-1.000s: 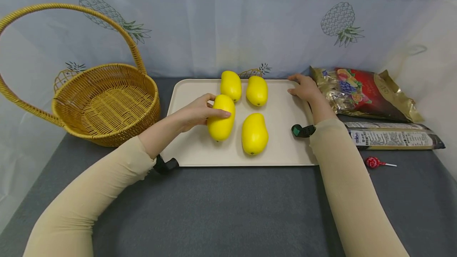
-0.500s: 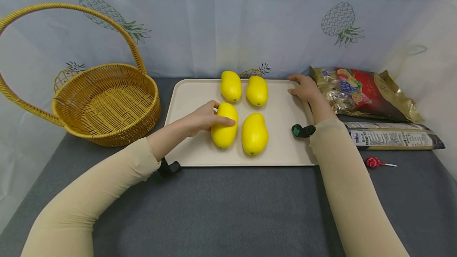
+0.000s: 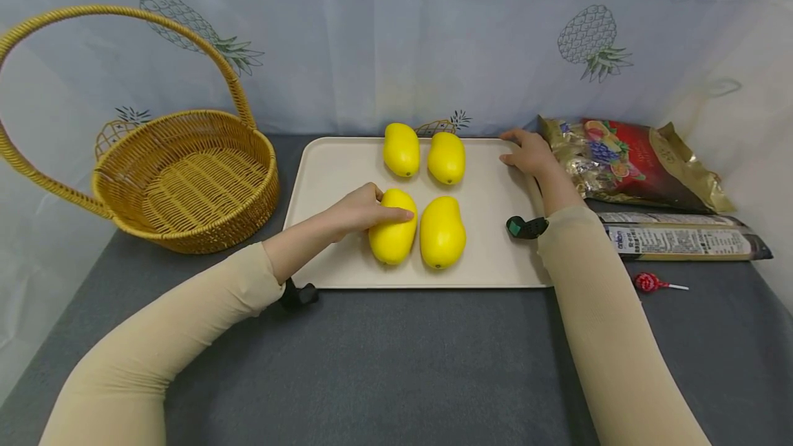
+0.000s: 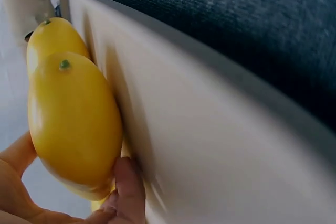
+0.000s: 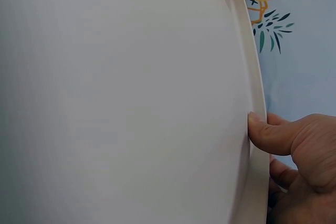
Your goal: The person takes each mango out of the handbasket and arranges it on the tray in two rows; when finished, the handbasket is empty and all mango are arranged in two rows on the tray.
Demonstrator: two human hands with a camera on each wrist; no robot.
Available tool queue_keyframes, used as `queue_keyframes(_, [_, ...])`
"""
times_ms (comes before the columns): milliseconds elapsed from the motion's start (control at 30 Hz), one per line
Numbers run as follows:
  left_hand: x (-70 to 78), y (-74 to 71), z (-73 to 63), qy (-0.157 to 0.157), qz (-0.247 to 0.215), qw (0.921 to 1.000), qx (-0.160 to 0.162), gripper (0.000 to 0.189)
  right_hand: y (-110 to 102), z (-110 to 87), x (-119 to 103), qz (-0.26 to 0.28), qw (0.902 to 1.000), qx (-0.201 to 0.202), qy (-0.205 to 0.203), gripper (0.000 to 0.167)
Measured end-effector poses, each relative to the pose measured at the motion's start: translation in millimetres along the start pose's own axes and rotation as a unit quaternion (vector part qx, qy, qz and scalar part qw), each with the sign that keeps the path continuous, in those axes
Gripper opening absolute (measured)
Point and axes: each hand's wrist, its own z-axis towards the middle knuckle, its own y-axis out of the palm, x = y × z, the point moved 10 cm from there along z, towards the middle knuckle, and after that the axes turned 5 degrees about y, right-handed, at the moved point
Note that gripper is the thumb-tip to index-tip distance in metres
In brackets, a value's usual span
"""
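Observation:
My left hand [image 3: 359,210] grips a yellow mango [image 3: 394,239] from its left side, thumb across the top. In the left wrist view this mango [image 4: 73,114] sits between thumb and fingers, right by the tray's surface; whether it touches the tray I cannot tell. Close to its right lies another mango [image 3: 442,234]. Two more, a back-left mango [image 3: 401,150] and a back-right mango [image 3: 446,158], lie at the far side of the cream tray [image 3: 489,253]. At the tray's far right corner my right hand [image 3: 529,152] pinches the rim, thumb inside and fingers outside.
A wicker basket [image 3: 186,219] with a tall handle stands left of the tray. On the right lie a red and gold candy bag [image 3: 644,164], a long labelled packet [image 3: 681,239] and a red lollipop [image 3: 648,282]. A pineapple-printed curtain [image 3: 396,40] hangs behind.
My left hand has brought its mango toward the near side and slightly right, closer to the front-right mango. The right hand has stayed at the tray's corner.

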Motion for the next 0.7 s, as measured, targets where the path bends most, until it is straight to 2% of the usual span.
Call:
queue_keyframes(267, [1.0, 0.6, -2.0, 0.001, 0.028, 0.9996, -0.003, 0.063, 0.7, -1.2, -0.4, 0.004, 1.0000, -0.004, 0.002, 0.057])
queue_keyframes(700, [-1.1, -2.2, -9.0, 0.012, 0.078, 0.9967, -0.022, 0.079, 0.3, -4.4, -3.6, -0.019, 0.9998, -0.010, 0.005, 0.057])
